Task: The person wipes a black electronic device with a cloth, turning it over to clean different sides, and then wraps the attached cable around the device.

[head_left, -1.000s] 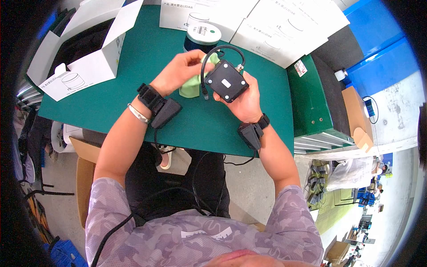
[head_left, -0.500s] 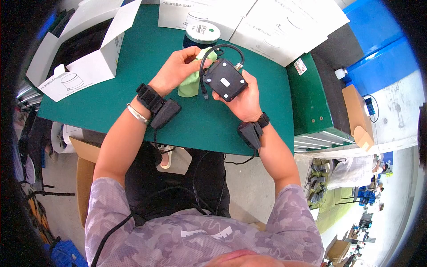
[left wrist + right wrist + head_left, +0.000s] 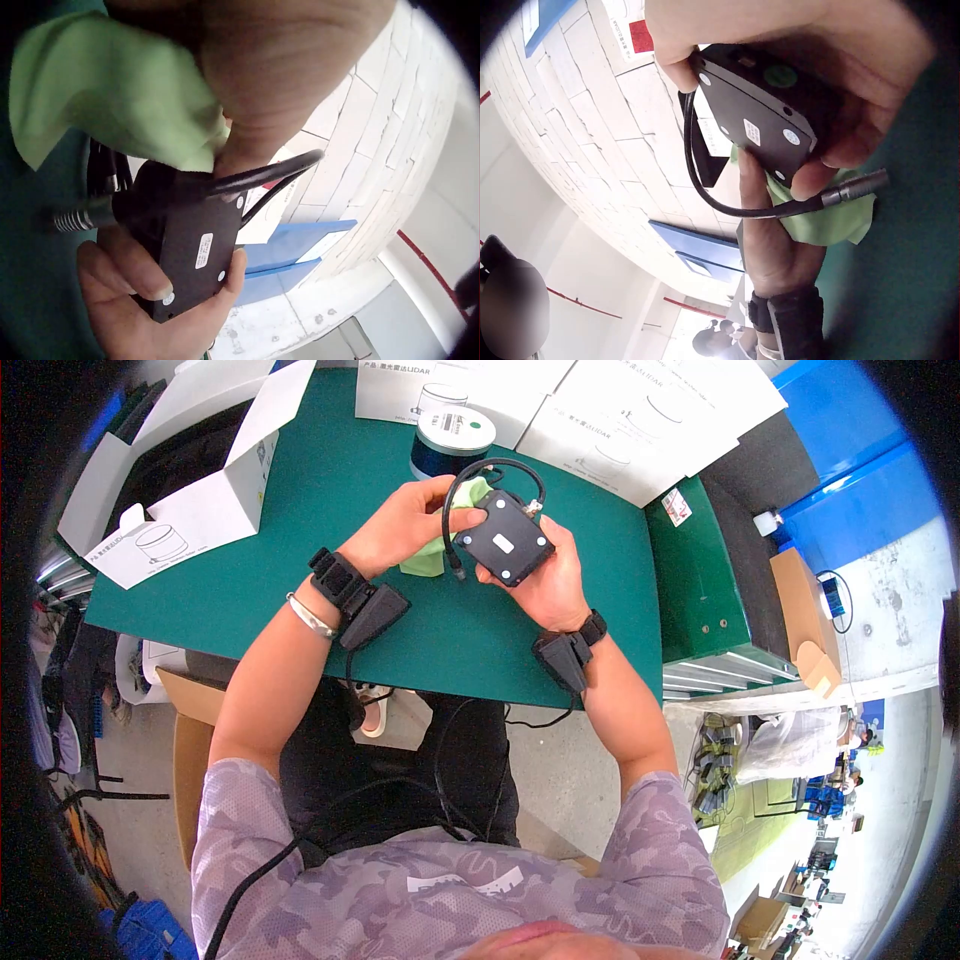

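My right hand point(image 3: 556, 588) grips a flat black square box point(image 3: 508, 548) by its edges. Its underside faces up in the head view, with a white label in the middle and pale round dots near the corners. From one side loops a black cable point(image 3: 692, 161) that ends in a metal connector point(image 3: 855, 187). My left hand point(image 3: 398, 526) holds a light green cloth point(image 3: 112, 90) against the box, its thumb lying on the box's corner. Bunched cloth and the box hide the other left fingertips. Behind the hands, a round sensor unit point(image 3: 455, 432) with a white top stands on the green table point(image 3: 330, 480).
An open white carton point(image 3: 200, 530) with dark lining stands at the left. White printed boxes point(image 3: 600, 445) line the back. Beside the table's right edge is a green cabinet point(image 3: 700, 580), and a cardboard box point(image 3: 803, 615) lies farther right.
My left thumb has come down onto the box's near-left corner with the cloth behind it. The box and the cable have shifted slightly left; the right hand keeps its grip.
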`<state>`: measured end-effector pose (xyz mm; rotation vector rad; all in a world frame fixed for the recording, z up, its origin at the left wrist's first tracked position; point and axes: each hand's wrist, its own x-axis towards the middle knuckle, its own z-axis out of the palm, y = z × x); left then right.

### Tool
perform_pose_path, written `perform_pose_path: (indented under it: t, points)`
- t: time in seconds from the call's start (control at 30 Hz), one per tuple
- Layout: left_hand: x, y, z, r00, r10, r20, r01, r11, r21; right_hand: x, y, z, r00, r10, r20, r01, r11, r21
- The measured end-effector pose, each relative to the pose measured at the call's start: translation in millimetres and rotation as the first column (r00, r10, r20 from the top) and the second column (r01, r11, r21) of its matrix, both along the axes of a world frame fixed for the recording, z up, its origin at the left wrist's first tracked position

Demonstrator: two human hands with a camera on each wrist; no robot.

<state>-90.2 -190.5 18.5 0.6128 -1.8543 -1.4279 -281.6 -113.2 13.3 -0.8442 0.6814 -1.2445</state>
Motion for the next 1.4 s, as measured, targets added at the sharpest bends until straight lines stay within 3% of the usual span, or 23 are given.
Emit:
perform_pose_path:
  t: [0.27,0.5,0.87,1.03,1.1,1.4]
  points:
    - [1.0,-0.3,-1.0,0.997,0.027,0.066,-0.024,0.999,-0.048,0.8,0.3,0.1,0.999,-0.032,-0.023,0.032,0.999,0.006]
    - [-1.2,0.5,-2.2,1.000,0.016,0.012,-0.015,0.999,-0.038,4.0,1.6,3.9,0.999,-0.023,-0.032,0.023,1.000,0.002]
    - [-1.9,-4.2,-7.7,0.985,0.106,0.139,-0.086,0.986,-0.141,5.0,1.0,3.9,0.997,-0.011,-0.078,0.010,1.000,-0.008]
    - [-2.1,-0.8,-6.6,0.993,0.096,0.075,-0.086,0.989,-0.124,-0.5,-0.6,0.1,0.998,0.050,-0.042,-0.051,0.998,-0.039]
    - [-2.7,-2.9,-9.1,0.992,0.100,0.071,-0.090,0.987,-0.131,-1.6,-1.6,-1.9,0.994,0.045,-0.102,-0.048,0.998,-0.029]
    - [-3.8,3.4,-6.2,0.970,0.214,0.113,-0.176,0.944,-0.279,-1.0,-1.5,-2.7,0.995,0.025,-0.100,-0.027,0.999,-0.021]
